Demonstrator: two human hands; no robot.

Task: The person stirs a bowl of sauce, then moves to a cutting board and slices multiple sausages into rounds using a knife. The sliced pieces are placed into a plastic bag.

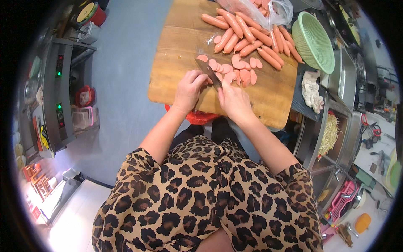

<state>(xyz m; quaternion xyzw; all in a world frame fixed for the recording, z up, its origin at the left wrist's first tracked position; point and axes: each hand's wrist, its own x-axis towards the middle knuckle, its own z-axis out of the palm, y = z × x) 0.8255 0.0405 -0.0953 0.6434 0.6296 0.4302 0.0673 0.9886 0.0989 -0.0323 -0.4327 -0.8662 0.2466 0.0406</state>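
My right hand (235,99) grips a kitchen knife (209,71), its dark blade slanting away to the upper left over a wooden cutting board (179,37). Close beside the blade, the curled fingers of my left hand (190,87) hold down a piece of sausage (210,81), mostly hidden by the fingers and the blade. Round sausage slices (245,76) lie scattered to the right of the knife. Farther back, whole sausages (252,47) are heaped on the board. Behind them rests a clear plastic bag (281,14) with more sausages inside.
A green plastic colander (315,44) stands right of the board, above a crumpled white cloth (311,89). Bean sprouts (329,135) fill part of a metal sink (343,151). Under the board's front edge hangs a red plastic bag (201,117). Metal kitchen equipment (61,94) lines the left.
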